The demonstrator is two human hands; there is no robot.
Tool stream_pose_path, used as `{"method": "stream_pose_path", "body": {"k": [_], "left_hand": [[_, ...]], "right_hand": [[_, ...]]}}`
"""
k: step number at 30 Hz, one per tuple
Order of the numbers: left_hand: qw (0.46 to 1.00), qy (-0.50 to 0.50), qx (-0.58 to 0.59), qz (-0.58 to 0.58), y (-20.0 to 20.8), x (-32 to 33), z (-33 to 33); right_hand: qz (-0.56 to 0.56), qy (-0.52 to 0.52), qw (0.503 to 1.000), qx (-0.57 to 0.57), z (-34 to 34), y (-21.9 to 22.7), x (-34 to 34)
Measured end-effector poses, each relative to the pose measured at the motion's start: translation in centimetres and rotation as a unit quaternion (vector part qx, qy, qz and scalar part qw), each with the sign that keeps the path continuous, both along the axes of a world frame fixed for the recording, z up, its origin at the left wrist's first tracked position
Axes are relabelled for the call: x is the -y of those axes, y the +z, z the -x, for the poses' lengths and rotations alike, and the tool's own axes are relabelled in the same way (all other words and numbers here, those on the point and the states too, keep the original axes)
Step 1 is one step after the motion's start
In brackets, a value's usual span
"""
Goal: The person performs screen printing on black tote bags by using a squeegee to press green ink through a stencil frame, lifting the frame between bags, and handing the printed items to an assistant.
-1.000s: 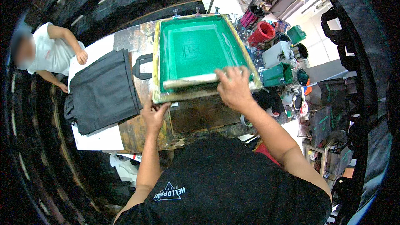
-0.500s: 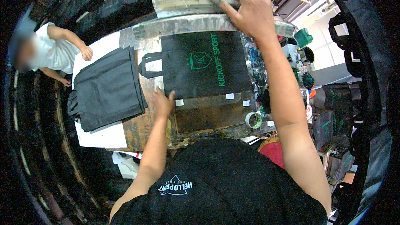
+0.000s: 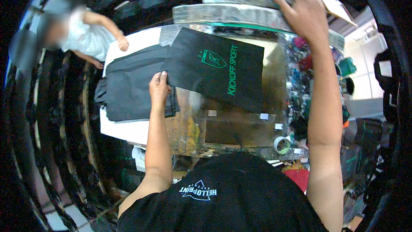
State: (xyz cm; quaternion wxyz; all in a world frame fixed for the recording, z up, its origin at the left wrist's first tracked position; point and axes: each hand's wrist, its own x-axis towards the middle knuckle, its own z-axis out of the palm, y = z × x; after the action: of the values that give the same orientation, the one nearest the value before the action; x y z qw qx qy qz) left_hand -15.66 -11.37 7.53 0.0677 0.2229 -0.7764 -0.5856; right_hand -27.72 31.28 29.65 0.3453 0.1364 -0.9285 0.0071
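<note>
A black tote bag [image 3: 214, 66] with a fresh-looking green crest and lettering lies tilted over the work board, its left part raised toward the stack. My left hand [image 3: 159, 88] pinches its lower left edge between thumb and fingers; its handles are out of sight. Beneath and left of that hand is a stack of plain black bags [image 3: 133, 81] on a white sheet. My right hand [image 3: 307, 15] grips the edge of a raised printing screen frame [image 3: 231, 15] at the far side, its fingers partly hidden behind the frame.
A person in a white shirt [image 3: 92, 36] stands at the far left, one hand on the white sheet [image 3: 124, 129]. A roll of tape [image 3: 281, 145] lies at the board's near right corner. Green containers [image 3: 347, 66] stand beyond the paint-stained right edge.
My left hand has taken hold of the printed bag and pulled it off its square position, turning it toward the stack. My right hand stays on the raised frame. The whole view has shifted.
</note>
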Motion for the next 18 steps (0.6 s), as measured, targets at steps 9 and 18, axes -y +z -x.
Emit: {"method": "stream_pose_path", "body": {"k": [9, 18], "left_hand": [[0.955, 0.256, -0.076, -0.131, -6.0, 18.6, -7.1], [0.882, 0.131, -0.029, 0.451, -14.7, 14.0, -11.8]], "right_hand": [[0.005, -0.015, 0.999, 0.030, -2.3, -0.5, 1.0], [0.013, -0.002, 1.000, 0.000, -3.5, -2.4, -0.1]]}}
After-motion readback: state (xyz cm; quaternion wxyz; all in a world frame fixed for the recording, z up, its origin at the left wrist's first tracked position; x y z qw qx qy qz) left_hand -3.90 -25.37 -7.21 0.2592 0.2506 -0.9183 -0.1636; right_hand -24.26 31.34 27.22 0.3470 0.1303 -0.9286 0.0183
